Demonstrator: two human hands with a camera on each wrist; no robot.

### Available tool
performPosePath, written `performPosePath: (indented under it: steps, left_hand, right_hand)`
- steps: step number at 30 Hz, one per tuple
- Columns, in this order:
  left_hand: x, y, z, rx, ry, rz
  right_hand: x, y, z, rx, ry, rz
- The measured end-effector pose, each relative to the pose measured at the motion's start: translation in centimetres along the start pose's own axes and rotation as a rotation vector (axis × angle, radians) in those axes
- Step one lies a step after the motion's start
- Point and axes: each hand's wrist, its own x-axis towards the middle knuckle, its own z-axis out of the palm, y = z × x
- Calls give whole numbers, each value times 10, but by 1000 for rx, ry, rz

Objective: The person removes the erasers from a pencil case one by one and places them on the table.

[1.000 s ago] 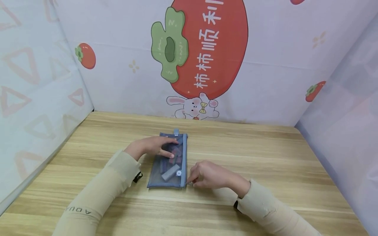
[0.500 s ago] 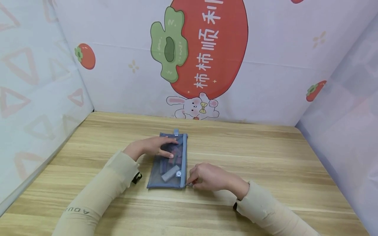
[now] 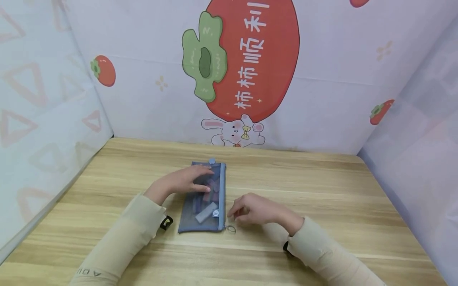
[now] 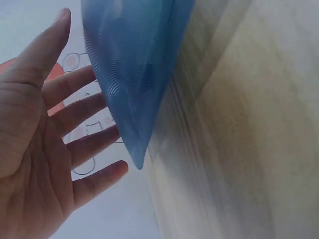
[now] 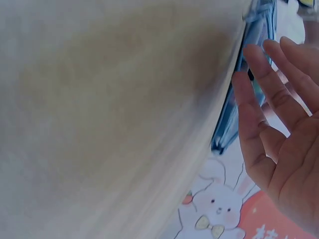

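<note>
A blue mesh zipper pouch (image 3: 189, 223) lies flat on the wooden table. Through the mesh show a pale grey block (image 3: 206, 212) and several red and purple pieces (image 3: 211, 190). My left hand (image 3: 184, 180) rests on the pouch's upper part with fingers spread. In the left wrist view its straight fingers reach behind the pouch's corner (image 4: 137, 129). A zipper pull with a metal ring (image 3: 231, 229) sits at the lower right corner. Just above that ring and right of the pouch hovers my right hand (image 3: 255, 210), fingers loosely bent, holding nothing.
The light wooden table (image 3: 315, 190) extends around the pouch on all sides. A back wall sheet (image 3: 322, 111) printed with a persimmon and a rabbit stands behind it, and side sheets rise at left and right.
My right hand has let go of the zipper pull and lifted slightly off it, leaving the ring in view. The left hand stays on the pouch.
</note>
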Motion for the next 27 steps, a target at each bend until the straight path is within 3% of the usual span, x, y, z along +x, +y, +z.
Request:
performPosePath:
  steps: [7,12,19,27]
  left_hand:
    - [-13,17,-2,33,99,22]
    - [-20,36,-1,84,152,94]
    - [-20,54,9,174,150,174]
    - [-13,62,16,143,100,218]
  right_hand:
    - [8,15,-20,-2,90,49]
    - [20,22,-34,5,131,106]
    - [40,33,-43,-12,164,204]
    - [57,46,-41,-36,138,172]
